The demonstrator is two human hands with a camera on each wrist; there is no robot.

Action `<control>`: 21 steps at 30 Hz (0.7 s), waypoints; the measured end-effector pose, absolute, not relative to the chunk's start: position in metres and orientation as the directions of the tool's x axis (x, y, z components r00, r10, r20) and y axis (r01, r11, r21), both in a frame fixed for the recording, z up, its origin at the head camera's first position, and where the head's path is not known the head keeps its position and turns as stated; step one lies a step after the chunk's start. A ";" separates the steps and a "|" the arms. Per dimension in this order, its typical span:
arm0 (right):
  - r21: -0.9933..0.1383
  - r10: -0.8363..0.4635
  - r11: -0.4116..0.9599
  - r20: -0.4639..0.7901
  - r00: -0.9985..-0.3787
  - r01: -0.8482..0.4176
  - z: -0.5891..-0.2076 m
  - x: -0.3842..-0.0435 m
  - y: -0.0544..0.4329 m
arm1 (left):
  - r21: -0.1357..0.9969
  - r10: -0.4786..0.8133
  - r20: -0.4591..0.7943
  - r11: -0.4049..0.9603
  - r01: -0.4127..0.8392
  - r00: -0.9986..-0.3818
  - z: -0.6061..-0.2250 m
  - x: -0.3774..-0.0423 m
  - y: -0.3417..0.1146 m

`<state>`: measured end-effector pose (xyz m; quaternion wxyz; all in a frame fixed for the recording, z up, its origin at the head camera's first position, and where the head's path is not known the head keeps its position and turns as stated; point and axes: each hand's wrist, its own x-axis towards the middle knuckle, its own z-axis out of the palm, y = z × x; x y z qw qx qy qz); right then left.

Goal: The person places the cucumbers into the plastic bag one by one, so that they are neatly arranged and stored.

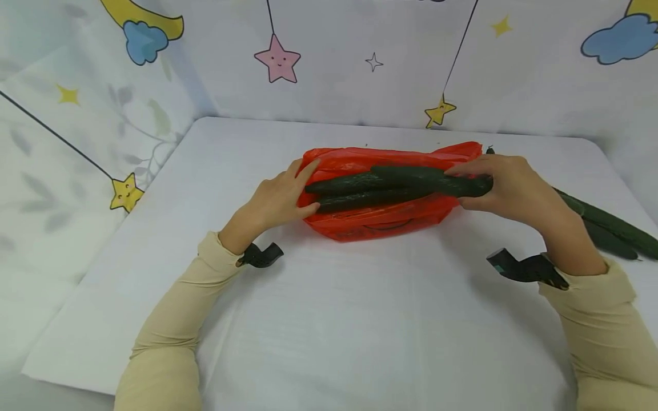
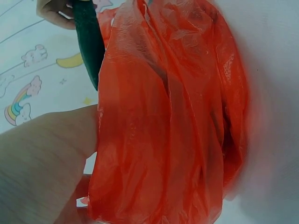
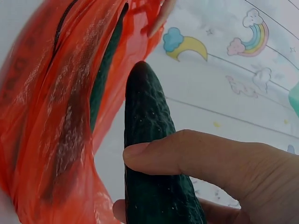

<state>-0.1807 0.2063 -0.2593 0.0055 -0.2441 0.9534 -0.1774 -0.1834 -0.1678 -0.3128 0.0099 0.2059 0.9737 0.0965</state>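
White worktop fills the middle; upper centre, the right-hand grip pinches a cucumber over a red bag. Left hand touches the bag's left end; I cannot tell whether it's gripping.

BODY | sleeves: beige long-sleeved fabric, left sleeve and right sleeve, creased along forearms, cuffs folded at wrists | wrists: black curved wrist mount, left; matching black curved mount, right, squared-off outer end | both hands bare, short plain nails
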 end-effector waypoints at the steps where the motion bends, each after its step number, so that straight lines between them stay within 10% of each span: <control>1: -0.338 -0.479 0.814 0.069 -0.875 -0.472 -0.259 -0.182 0.205 | 0.191 0.403 0.019 0.897 0.399 -0.915 -0.313 -0.183 -0.168; 21: -0.304 -0.594 0.769 -0.013 -0.805 -0.562 -0.264 -0.189 0.161 | 0.188 0.409 0.011 0.895 0.404 -0.912 -0.311 -0.182 -0.166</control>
